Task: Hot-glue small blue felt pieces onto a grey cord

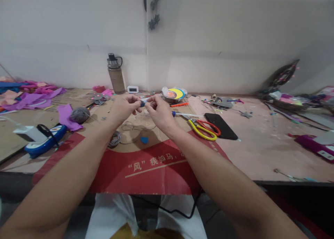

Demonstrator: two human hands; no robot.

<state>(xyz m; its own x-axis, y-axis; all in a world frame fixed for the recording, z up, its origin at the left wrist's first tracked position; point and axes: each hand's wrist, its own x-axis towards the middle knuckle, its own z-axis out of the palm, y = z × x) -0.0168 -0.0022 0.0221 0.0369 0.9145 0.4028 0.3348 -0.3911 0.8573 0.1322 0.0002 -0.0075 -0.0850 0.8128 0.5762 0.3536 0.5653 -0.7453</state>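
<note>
Both arms reach forward over a red and brown cardboard sheet (156, 166). My left hand (124, 107) and my right hand (159, 112) meet above it, fingers pinched together on a small blue piece (142, 103) held between them. A thin wire (130, 127) hangs below the hands onto the cardboard. Another small blue piece (143, 140) lies on the cardboard just under the hands. A coil of grey wire (114, 138) sits beside my left forearm.
Yellow and orange scissors (205, 129) and a black phone (220, 126) lie right of my hands. A grey yarn ball (79, 114), purple felt scraps (31, 100), a water bottle (116, 73), a bowl (174, 94) and a blue tool (45, 141) stand around. White panels back the table.
</note>
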